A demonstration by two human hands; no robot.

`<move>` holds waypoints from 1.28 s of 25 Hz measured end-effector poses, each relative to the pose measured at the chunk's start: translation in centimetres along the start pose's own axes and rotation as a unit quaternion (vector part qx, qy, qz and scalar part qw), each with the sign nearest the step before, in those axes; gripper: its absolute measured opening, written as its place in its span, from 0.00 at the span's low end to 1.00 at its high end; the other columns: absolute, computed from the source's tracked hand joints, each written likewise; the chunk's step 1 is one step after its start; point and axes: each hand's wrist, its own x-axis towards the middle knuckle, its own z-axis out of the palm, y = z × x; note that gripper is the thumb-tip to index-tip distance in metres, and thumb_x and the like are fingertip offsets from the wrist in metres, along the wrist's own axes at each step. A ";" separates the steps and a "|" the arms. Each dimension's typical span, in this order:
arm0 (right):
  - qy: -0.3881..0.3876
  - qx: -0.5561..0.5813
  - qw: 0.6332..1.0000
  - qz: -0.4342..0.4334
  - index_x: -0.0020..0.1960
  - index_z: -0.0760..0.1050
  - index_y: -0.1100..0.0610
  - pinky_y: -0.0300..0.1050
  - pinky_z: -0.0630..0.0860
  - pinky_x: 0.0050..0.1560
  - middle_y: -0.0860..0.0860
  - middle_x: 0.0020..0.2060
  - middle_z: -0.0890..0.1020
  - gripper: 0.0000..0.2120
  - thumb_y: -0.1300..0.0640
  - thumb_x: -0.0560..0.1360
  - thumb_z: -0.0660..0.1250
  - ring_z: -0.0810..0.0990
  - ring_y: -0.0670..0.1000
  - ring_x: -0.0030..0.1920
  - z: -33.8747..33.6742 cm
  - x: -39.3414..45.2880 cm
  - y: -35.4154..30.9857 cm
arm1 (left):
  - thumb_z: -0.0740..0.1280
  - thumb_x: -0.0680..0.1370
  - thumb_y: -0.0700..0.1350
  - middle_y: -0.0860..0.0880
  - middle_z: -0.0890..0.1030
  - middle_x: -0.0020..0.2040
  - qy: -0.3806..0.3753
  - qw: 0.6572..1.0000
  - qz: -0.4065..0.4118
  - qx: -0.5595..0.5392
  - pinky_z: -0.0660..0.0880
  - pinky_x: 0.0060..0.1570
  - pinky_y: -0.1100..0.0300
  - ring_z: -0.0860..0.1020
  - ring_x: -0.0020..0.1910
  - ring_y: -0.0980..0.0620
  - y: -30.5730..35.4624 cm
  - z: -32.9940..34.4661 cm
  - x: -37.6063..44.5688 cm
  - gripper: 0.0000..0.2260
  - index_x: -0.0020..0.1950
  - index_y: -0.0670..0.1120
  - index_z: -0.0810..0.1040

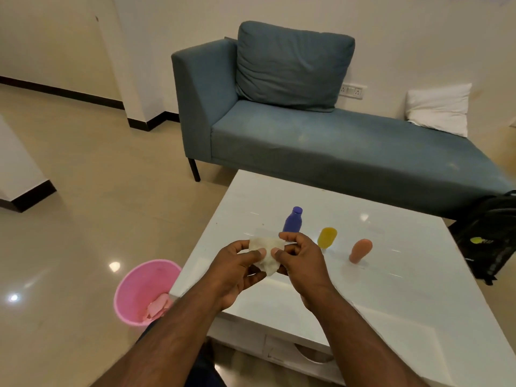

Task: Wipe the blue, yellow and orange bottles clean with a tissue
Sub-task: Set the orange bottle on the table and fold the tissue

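Observation:
Three bottles stand in a row on the white table (391,289): a blue bottle (293,220) at the left, a yellow bottle (327,237) in the middle, an orange bottle (360,250) at the right. A crumpled white tissue (266,254) is held between both hands, just in front of the blue bottle and above the table's left part. My left hand (237,270) pinches its left side. My right hand (300,258) pinches its right side, hiding the blue bottle's base.
A pink waste bin (139,286) with crumpled tissue inside stands on the floor left of the table. A blue sofa (307,141) lies beyond the table. A black backpack (491,238) leans at the table's right edge.

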 end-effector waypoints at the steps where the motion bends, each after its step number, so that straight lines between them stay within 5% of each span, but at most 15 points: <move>1: -0.005 -0.012 1.000 0.001 0.58 0.72 0.50 0.41 0.81 0.45 0.50 0.50 0.79 0.15 0.62 0.74 0.69 0.81 0.51 0.48 0.8 0.4 0.0 | 0.71 0.78 0.37 0.40 0.82 0.61 0.011 1.000 0.000 0.001 0.81 0.57 0.45 0.84 0.56 0.39 0.0 -0.7 0.4 0.16 0.65 0.44 0.76; 9: -0.114 -0.163 0.980 -0.012 0.57 0.72 0.46 0.45 0.80 0.50 0.47 0.48 0.81 0.15 0.54 0.73 0.70 0.81 0.48 0.47 7.3 4.0 1.1 | 0.72 0.76 0.37 0.44 0.85 0.55 0.060 0.996 -0.017 0.065 0.82 0.45 0.56 0.85 0.53 0.45 0.4 -7.9 3.7 0.16 0.63 0.47 0.78; 15: -0.120 -0.110 0.986 0.024 0.45 0.70 0.48 0.49 0.82 0.42 0.53 0.42 0.80 0.12 0.62 0.71 0.69 0.83 0.51 0.40 13.3 5.8 2.4 | 0.71 0.78 0.40 0.42 0.82 0.59 0.123 0.989 -0.049 -0.066 0.82 0.55 0.46 0.83 0.56 0.42 -0.8 -12.9 5.8 0.16 0.64 0.49 0.75; 19: -0.139 -0.155 0.978 0.001 0.43 0.69 0.46 0.51 0.81 0.43 0.46 0.41 0.78 0.12 0.61 0.70 0.68 0.81 0.48 0.40 16.6 6.2 4.0 | 0.73 0.76 0.35 0.40 0.80 0.60 0.201 0.976 -0.022 -0.076 0.83 0.50 0.47 0.84 0.54 0.41 -1.9 -15.5 6.7 0.19 0.63 0.47 0.72; 23: -0.210 -0.232 0.949 -0.043 0.48 0.72 0.44 0.41 0.78 0.46 0.41 0.47 0.80 0.10 0.58 0.73 0.66 0.79 0.44 0.45 21.0 7.4 5.5 | 0.72 0.76 0.33 0.39 0.81 0.54 0.252 0.967 -0.014 -0.024 0.83 0.42 0.53 0.85 0.47 0.42 -2.6 -19.2 7.8 0.18 0.60 0.45 0.69; 26: -0.251 -0.294 0.920 -0.065 0.53 0.80 0.49 0.36 0.75 0.53 0.44 0.53 0.82 0.10 0.59 0.75 0.64 0.79 0.44 0.50 24.1 8.4 6.5 | 0.71 0.76 0.33 0.37 0.83 0.51 0.279 0.960 -0.013 -0.007 0.84 0.49 0.46 0.85 0.46 0.41 -3.3 -22.2 8.3 0.11 0.54 0.43 0.75; 32: -0.321 -0.442 0.821 -0.166 0.63 0.75 0.49 0.47 0.77 0.55 0.49 0.58 0.80 0.18 0.57 0.75 0.66 0.78 0.50 0.53 29.7 11.1 8.9 | 0.70 0.78 0.33 0.42 0.84 0.54 0.352 0.935 -0.038 0.024 0.83 0.51 0.48 0.84 0.51 0.42 -6.7 -28.3 10.9 0.10 0.55 0.46 0.83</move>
